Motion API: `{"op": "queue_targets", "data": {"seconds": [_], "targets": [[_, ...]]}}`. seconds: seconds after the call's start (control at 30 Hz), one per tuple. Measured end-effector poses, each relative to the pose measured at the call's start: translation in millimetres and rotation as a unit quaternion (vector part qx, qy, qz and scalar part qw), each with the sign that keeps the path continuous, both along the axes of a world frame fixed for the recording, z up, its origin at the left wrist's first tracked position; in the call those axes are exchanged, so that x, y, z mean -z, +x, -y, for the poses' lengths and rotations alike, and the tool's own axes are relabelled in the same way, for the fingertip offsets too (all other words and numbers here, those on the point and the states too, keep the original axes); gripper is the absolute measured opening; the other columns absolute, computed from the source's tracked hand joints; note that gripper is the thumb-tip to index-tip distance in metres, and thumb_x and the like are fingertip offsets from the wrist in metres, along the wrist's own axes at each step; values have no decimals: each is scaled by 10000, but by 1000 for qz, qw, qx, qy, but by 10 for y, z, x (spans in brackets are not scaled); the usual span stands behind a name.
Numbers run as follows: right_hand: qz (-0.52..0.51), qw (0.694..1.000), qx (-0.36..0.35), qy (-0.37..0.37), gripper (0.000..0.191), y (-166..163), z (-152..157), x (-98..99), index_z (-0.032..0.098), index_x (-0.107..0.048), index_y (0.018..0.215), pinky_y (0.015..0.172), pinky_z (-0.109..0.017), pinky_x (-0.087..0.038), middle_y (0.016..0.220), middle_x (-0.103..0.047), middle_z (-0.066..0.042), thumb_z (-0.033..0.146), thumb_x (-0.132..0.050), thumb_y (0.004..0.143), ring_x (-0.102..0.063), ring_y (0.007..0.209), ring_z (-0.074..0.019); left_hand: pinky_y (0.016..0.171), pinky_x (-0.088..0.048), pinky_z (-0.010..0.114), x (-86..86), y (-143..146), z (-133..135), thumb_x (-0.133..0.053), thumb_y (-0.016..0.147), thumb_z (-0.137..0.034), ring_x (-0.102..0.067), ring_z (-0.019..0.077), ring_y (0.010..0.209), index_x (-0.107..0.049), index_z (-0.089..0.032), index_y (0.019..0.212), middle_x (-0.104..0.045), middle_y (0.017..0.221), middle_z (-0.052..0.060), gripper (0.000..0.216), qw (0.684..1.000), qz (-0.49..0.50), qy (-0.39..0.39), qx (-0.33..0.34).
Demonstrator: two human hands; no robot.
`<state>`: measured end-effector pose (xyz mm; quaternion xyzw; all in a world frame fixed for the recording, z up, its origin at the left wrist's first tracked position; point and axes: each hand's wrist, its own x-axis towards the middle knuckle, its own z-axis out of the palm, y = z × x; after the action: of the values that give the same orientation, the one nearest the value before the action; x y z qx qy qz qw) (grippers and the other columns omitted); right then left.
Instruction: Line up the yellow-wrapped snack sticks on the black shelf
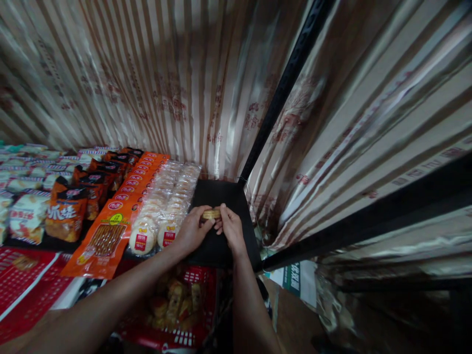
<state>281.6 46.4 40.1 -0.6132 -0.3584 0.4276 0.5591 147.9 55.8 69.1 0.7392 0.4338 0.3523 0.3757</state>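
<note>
Snack packet point(211, 214) pinched between left hand point(191, 231) and right hand point(230, 227), fingers closed on both ends; clear-wrapped cakes point(167, 206) just left of grip.

left hand point(191, 231), right hand point(230, 228): bare, no gloves, rings or watch; forearms uncovered, sleeveless in view.

This is a small shop or market stall. Rows of packaged snacks point(110, 196) for sale lie side by side on a dark shelf point(217, 196), a red basket point(177, 314) of goods stands below, and striped curtains point(165, 83) form the walls.
</note>
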Motion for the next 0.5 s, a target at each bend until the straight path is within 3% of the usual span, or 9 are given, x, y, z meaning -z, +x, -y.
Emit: {"op": "queue_targets", "data": {"seconds": [0.23, 0.5], "targets": [[25, 1000, -7, -8, 554, -14, 3, -12, 159, -535, 597, 322, -166, -347, 461, -506, 35, 687, -437, 731, -442, 340, -52, 525, -487, 229, -36, 20, -312, -499, 817, -375, -587, 122, 609, -534, -145, 926, -619, 751, 17, 257, 985, 78, -148, 44], [47, 999, 3, -1, 545, -10, -27, 31, 168, -550, 607, 356, -177, -325, 438, -482, 51, 687, -439, 731, -419, 352, -56, 475, -453, 170, -199, 88, -566, -472, 870, -302, -560, 72, 502, -531, -123, 847, -616, 668, 13, 190, 943, 117, -312, 30]]}}
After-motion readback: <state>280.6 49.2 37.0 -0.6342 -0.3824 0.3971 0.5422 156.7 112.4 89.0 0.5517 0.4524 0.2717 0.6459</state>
